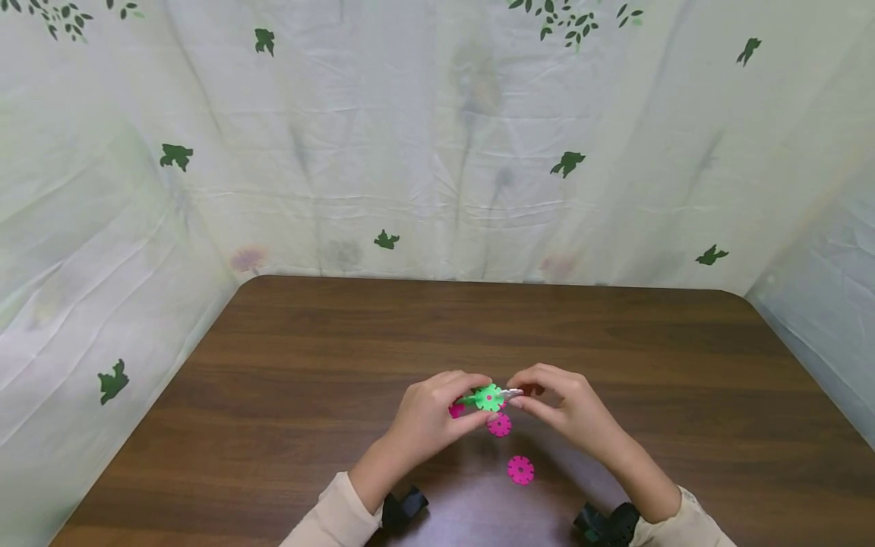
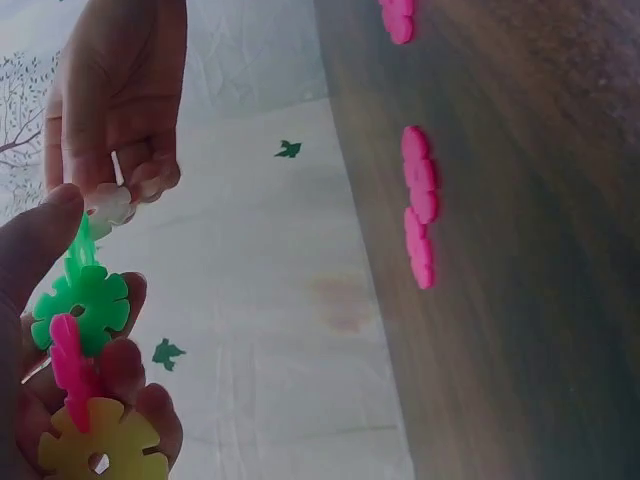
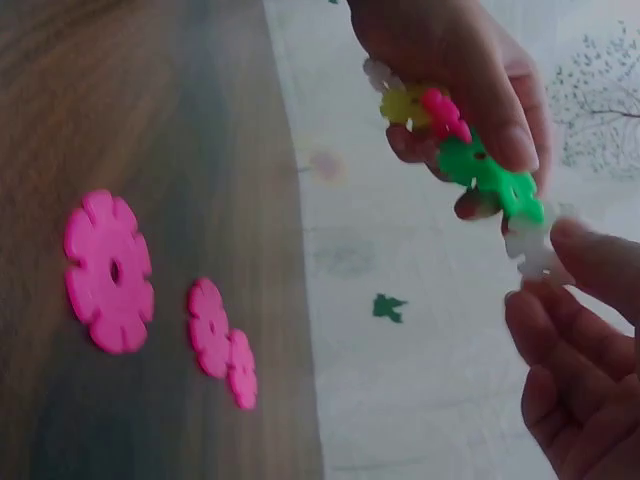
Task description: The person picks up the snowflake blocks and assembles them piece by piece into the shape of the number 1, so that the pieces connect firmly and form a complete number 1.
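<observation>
My left hand (image 1: 432, 410) grips a short chain of slotted plastic snowflake discs between thumb and fingers. In the left wrist view the chain runs from a yellow disc (image 2: 100, 440) through a pink disc (image 2: 68, 365) to a green disc (image 2: 85, 308), with a second green one edge-on above. Past the yellow, the right wrist view shows a whitish disc (image 3: 380, 76) at the far end. My right hand (image 1: 570, 403) pinches a clear white disc (image 3: 530, 248) by thumb and fingertips, right at the outer green disc (image 3: 522, 195). Both hands are raised above the table.
Loose pink snowflake discs lie on the brown wooden table (image 1: 342, 327): one (image 1: 521, 470) nearest me, another (image 1: 500, 425) below the chain, and a third (image 1: 456, 410) partly behind my left hand. A white patterned curtain (image 1: 424, 152) surrounds the table's back and sides.
</observation>
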{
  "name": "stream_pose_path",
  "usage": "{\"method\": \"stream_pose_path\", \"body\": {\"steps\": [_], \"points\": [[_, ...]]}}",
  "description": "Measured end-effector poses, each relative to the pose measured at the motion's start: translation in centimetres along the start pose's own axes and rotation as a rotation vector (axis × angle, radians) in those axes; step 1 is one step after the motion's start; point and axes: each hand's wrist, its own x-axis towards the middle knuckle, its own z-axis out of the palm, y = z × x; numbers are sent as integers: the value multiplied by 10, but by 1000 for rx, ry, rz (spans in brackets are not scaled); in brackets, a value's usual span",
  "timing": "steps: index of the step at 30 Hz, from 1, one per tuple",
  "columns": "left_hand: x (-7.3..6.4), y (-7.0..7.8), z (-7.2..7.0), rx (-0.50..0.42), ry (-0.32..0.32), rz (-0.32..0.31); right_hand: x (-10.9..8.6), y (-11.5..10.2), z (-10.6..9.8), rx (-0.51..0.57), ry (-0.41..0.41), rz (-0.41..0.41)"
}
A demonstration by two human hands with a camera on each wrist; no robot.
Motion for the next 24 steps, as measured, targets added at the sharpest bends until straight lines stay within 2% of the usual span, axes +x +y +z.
{"method": "stream_pose_path", "body": {"steps": [4, 6, 11, 15, 19, 22, 24], "points": [[1, 1, -3, -4, -23, -6, 2, -4, -2, -5, 15, 17], [2, 1, -3, 6, -35, 1, 2, -6, -1, 24, 18, 54], [3, 5, -2, 22, -68, 22, 0, -7, 4, 193, 5, 271], [2, 7, 2, 42, -62, 26, -2, -7, 9, 336, 2, 387], [1, 6, 2, 85, -42, 28, -2, -7, 11, 396, -15, 427], [3, 5, -1, 105, -30, 19, -5, -7, 9, 363, -20, 425], [4, 4, -4, 110, -9, 10, -9, -6, 6, 294, -27, 402]]}}
